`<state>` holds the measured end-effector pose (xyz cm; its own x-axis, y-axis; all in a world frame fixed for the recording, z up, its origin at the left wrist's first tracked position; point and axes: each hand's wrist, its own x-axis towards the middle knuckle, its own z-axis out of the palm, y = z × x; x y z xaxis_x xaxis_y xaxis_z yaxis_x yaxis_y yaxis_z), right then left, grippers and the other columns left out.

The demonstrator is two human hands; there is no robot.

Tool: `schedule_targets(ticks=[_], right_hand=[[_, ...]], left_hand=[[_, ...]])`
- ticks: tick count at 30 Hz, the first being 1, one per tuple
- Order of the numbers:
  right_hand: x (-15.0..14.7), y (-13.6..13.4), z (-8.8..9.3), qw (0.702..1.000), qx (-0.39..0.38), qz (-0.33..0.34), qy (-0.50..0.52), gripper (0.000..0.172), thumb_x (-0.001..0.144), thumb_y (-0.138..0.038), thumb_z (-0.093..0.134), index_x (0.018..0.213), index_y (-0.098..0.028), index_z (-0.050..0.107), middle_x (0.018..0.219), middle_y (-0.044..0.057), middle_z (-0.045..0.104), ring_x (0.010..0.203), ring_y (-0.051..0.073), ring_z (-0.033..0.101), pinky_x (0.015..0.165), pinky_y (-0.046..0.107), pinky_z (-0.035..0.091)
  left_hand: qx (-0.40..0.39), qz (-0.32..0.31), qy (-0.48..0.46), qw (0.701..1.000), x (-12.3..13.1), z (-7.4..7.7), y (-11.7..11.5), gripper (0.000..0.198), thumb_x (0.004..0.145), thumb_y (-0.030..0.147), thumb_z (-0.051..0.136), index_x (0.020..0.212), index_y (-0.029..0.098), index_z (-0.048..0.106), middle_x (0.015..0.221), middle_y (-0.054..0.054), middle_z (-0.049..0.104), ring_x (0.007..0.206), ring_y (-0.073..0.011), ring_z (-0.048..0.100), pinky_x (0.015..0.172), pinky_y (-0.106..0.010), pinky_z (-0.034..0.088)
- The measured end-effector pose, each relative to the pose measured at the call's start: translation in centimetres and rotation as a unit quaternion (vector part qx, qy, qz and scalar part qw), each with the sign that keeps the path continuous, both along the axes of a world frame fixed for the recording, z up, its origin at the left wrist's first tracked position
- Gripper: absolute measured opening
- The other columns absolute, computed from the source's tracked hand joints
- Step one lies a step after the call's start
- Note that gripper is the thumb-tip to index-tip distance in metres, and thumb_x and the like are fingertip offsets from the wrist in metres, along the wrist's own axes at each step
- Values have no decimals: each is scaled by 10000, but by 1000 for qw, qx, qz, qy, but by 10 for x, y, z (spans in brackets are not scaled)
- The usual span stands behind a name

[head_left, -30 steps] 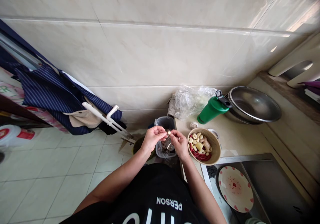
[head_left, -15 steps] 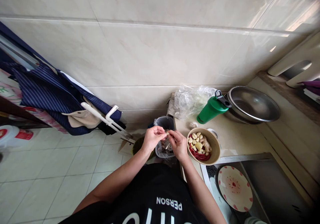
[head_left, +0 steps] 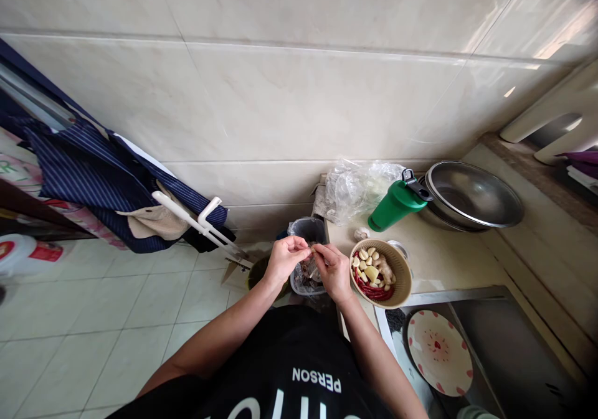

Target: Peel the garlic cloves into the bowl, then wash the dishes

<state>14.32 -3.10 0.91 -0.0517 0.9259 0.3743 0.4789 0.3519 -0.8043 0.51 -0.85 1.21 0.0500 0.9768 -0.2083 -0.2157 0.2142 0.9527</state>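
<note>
My left hand (head_left: 284, 260) and my right hand (head_left: 331, 269) meet fingertip to fingertip, both pinching a small pale garlic clove (head_left: 312, 250), mostly hidden by the fingers. Below them stands a lined trash bin (head_left: 307, 225) with scraps inside. Just right of my right hand, a beige plastic basket (head_left: 402, 276) holds peeled garlic cloves (head_left: 363, 254), a knob of ginger (head_left: 385, 271) and dried red chilies (head_left: 376, 292). A garlic bulb (head_left: 361, 233) lies on the counter behind the basket.
A green shaker bottle (head_left: 395, 206), a clear plastic bag (head_left: 348, 188) and metal bowls (head_left: 476, 195) stand along the wall. A patterned plate (head_left: 439, 352) lies in the sink (head_left: 509, 338) at right. White handles (head_left: 187, 216) and hanging striped cloth (head_left: 88, 176) are at left.
Both hands stay over the bin, with only slight finger movement at the clove. Less of the clove shows between the fingertips. Everything else is unchanged.
</note>
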Motion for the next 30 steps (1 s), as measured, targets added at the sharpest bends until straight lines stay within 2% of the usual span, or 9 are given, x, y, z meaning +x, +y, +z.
schedule_targets(ticks=[8,15,20,24,30], right_hand=[[-4,-2,0,1000,-18,11,8,192,867,-232,489,942,-220,666,798,33,635,685,140,589,652,238,465],[-6,1,-6,989,-89,22,112,206,846,-284,518,992,-196,632,801,21,627,625,122,540,597,233,445],[-8,0,-13,970,-142,29,195,183,833,-318,527,915,-187,625,752,11,622,615,119,540,568,226,434],[-13,-1,-18,939,-177,-3,294,189,803,-341,557,911,-186,555,697,-11,602,558,106,531,501,210,415],[-10,3,-15,924,-168,-56,338,197,774,-362,587,836,-185,529,710,-8,598,557,102,523,505,213,413]], left_hand=[[-10,17,-3,1000,2,5,-1,140,567,93,663,627,136,544,570,31,559,507,-77,533,554,-212,471],[-4,31,-12,999,6,3,2,162,560,77,622,657,146,513,585,36,556,498,-64,505,501,-183,429],[-37,24,-9,999,8,2,3,170,555,93,622,653,151,496,564,41,545,471,-62,493,481,-182,413],[-42,15,-8,999,10,1,3,135,556,87,586,647,149,509,560,43,534,453,-54,466,463,-178,381],[-45,2,16,999,7,0,2,78,577,111,547,644,145,566,490,52,496,431,-57,426,450,-178,326]])
